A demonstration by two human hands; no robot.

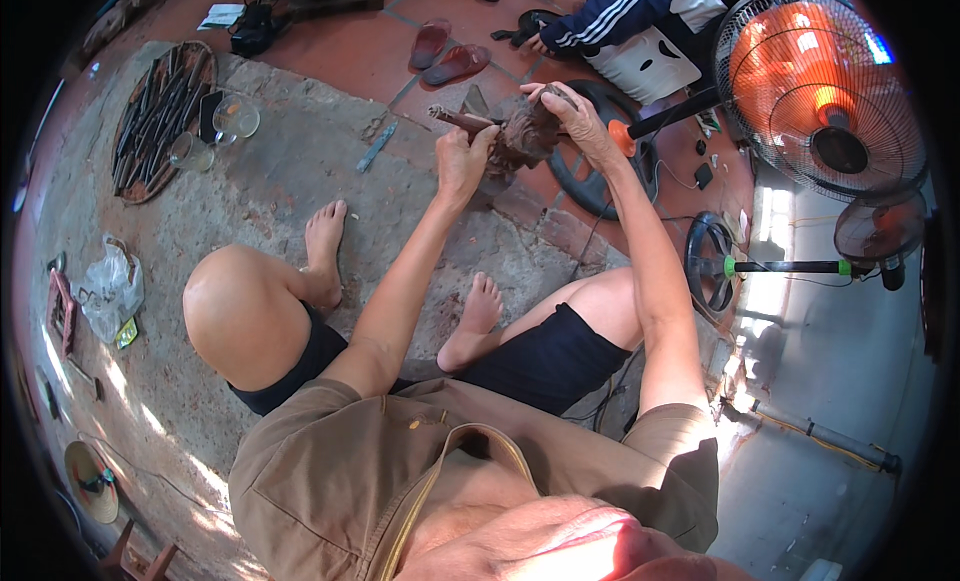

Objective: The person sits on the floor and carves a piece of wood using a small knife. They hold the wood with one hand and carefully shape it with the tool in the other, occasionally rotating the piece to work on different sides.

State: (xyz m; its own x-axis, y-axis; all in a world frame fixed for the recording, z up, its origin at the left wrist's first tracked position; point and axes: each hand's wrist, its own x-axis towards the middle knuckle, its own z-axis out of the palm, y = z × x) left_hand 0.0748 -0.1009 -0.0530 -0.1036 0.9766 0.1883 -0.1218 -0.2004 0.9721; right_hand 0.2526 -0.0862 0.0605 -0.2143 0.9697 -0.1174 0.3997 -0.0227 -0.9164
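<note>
- Left hand (464,165) gripped a brown rod (457,119); attachment unclear.
- Right hand (578,121) clasped the dark carved piece (522,137), far centre, apparently steadying it.
- Dark sticks (163,123) lay far left, presumably grouped for reach.

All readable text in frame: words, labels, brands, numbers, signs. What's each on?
None legible.
Small green packet: any printing is too small to read.
White paper at the upper left: too small to tell.
Large fan's hub: no readable lettering.
Dark brown piece in the person's hands: no readable marks.
</note>
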